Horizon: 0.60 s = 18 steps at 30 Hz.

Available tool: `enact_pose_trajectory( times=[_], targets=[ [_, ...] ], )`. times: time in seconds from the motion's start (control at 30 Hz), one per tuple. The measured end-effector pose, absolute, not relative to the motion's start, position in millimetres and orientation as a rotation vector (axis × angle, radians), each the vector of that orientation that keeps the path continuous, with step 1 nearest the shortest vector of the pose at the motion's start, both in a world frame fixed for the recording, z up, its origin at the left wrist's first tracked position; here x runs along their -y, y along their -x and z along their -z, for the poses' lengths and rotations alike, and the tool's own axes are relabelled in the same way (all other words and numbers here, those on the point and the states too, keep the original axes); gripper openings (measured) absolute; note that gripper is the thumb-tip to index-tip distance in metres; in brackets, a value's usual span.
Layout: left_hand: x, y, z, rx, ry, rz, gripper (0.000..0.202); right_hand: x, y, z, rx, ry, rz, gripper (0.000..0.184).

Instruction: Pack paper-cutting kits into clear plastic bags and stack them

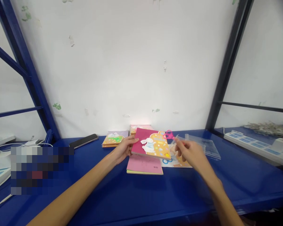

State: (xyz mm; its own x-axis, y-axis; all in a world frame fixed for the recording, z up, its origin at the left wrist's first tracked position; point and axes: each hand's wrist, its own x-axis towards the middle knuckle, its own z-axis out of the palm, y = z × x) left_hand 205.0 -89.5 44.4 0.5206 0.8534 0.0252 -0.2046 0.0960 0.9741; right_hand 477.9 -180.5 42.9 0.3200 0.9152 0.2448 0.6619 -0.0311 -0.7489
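Lying well left of my left fingers (132, 140), a black smartphone (83, 141) sits on the blue worktop (226, 191), beside a pixelated patch that hides whatever lies there; just beyond those fingers, a lilac notebook (115, 138) and an orange-covered notebook (139, 128) lie flat. My left fingers are spread across the left edge of a crimson notebook (151, 143), holding it tilted above the pile; its smooth card cover carries a white rabbit and a rounded orange tag shape. Under those fingers and slightly right lies a pink notebook (144, 164), its yellow page edges showing in a thin, even block.

Just left of my right fingers (180, 147), pink plastic loops (168, 135) stand out above a clear film (176, 142); those fingers are pressed together in a pinch, though I cannot tell whether they hold the film or the loops. Right of them lies a clear zip pouch (202, 146), stiff-edged and glossy, and farther right a white power strip (257, 147).

My one-edge hold could let the slick crimson cover slide; the thin film could slip from my pinch, or the loops could snag the notebook's corner.
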Motion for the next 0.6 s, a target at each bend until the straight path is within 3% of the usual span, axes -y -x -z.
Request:
enact_pose_trajectory(
  times=[0.2, 0.33, 0.43, 0.6],
  targets=[
    [81.7, -198.7, -45.6, -0.712, -1.145, -0.981, 0.034, 181.3, -510.6, -32.0, 1.590, 1.972, -0.539, 0.070],
    [83.2, -200.5, -44.4, -0.689, -1.154, -0.985, 0.033, 181.1, -507.1, -33.6, 1.587, 2.132, -0.448, 0.075],
    [89.4, -205.8, -45.0, -0.659, -1.145, -0.958, 0.034, 183.7, -490.9, -42.6, 1.562, 1.867, -0.604, 0.081],
    [97.3, -212.9, -44.3, -0.645, -1.119, -0.898, 0.034, 189.5, -466.6, -50.4, 1.522, 1.482, -0.957, 0.072]
  ],
)
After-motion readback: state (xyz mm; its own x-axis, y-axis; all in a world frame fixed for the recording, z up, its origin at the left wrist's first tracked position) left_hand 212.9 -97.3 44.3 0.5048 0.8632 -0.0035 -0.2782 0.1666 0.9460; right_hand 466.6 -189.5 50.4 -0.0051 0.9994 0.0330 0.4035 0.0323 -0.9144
